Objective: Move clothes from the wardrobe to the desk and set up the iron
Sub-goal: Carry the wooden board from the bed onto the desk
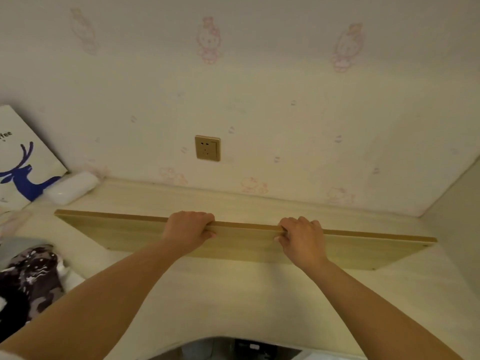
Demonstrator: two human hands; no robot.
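A long light-wood board [114, 233] stands tilted on its lower edge across the pale desk [233, 294]. My left hand [191, 231] grips the board's upper edge near the middle, fingers curled over it. A short way to the right, my right hand [302, 236] clasps the same edge. At the desk's left edge lies a pile of clothes [31, 271], dark patterned fabric with pale blue cloth behind it. No iron is in view.
A gold wall socket [207, 148] sits above the desk's back edge. A white bag with a blue deer [23, 162] leans at the back left, with a white roll-shaped object [71, 187] beside it. A side wall [459, 209] closes off the right.
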